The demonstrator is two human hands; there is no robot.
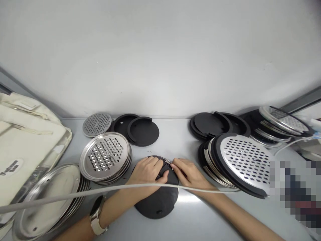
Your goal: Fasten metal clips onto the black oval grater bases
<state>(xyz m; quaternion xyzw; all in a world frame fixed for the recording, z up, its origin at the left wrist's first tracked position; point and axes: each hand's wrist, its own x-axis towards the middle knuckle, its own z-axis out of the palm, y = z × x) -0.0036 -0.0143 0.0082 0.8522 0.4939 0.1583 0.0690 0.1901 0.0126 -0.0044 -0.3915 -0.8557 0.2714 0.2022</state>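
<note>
A round black disc (155,204) with a small hole near its front edge lies on the table in front of me. A thin strip of shiny metal rim shows along its right and far edges. My left hand (147,169) has its fingers curled over the disc's far left part, with the thumb stretched across its top. At the disc's far right edge, my right hand (184,170) pinches the rim between thumb and fingers. What lies under the disc is mostly hidden.
Perforated metal plates (106,155) and oval metal trays (50,201) are stacked at left, beside cream fabric bags (27,140). Black discs (144,131) lie behind. At right lean assembled plates with black rims (247,160). A white cable (120,188) crosses over my forearms.
</note>
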